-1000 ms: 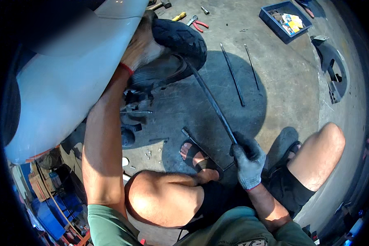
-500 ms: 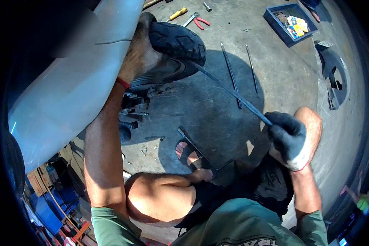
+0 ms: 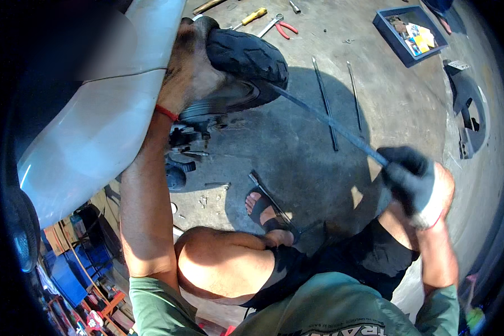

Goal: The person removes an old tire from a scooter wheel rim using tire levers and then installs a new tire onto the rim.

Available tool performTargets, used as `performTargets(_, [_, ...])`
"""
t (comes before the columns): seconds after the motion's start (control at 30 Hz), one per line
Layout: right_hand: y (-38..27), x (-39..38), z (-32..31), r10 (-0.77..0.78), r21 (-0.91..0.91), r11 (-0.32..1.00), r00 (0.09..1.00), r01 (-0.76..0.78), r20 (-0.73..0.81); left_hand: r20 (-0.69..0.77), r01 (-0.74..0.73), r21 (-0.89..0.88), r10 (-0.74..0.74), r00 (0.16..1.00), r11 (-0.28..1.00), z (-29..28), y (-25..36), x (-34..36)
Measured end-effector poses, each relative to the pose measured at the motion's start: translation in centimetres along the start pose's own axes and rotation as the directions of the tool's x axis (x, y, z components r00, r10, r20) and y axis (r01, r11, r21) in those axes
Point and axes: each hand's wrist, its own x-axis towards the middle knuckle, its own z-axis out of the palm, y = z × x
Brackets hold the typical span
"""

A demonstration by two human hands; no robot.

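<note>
A black knobbly tyre [image 3: 249, 59] sits on a wheel beneath a pale glossy body panel [image 3: 89, 134] of a vehicle. My left hand [image 3: 193, 70], with a red band at the wrist, is closed on the tyre's near left side; its fingertips are mostly hidden. In a dark glove with a white cuff, my right hand [image 3: 409, 182] grips the end of a long metal tyre lever [image 3: 333, 123]. The lever slants up and left, its far tip tucked against the tyre's edge by the rim.
Two more metal bars [image 3: 325, 103] lie on the concrete. Beyond are red-handled pliers [image 3: 285, 29], a yellow-handled screwdriver [image 3: 254, 15] and a blue tray [image 3: 400, 42] of small boxes. A socket wrench [image 3: 266, 196] lies by my foot; a curved dark part [image 3: 473, 115] is at right.
My right hand has shifted slightly right and down with the lever, and my right knee has moved. The lever tip stays at the tyre. The view has shifted a little.
</note>
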Motion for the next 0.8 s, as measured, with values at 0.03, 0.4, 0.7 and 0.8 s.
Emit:
performTargets(0.03, [2.2,-0.8,0.5,-0.009,0.085,0.996,0.999,0.012,-0.034,-0.008,-0.005,-0.001,0.005,1.000,1.000,-0.2,0.0,0.3])
performTargets(0.4, [-2.5,0.7,-0.2,-0.050,-0.066,0.996,0.996,0.055,0.077,0.081,0.049,0.038,-0.052,0.995,0.998,-2.7,-1.0,-0.8])
performTargets(0.7, [3.7,-2.1,1.8,-0.143,0.001,0.990,0.980,0.144,-0.139,-0.018,0.007,-0.004,-0.007,1.000,1.000,0.3,0.9,1.1])
performTargets(0.8, [5.5,-3.4,4.8,-0.163,-0.050,0.986,0.975,0.157,-0.149,-0.028,0.025,0.004,-0.025,0.999,1.000,0.8,0.0,0.6])
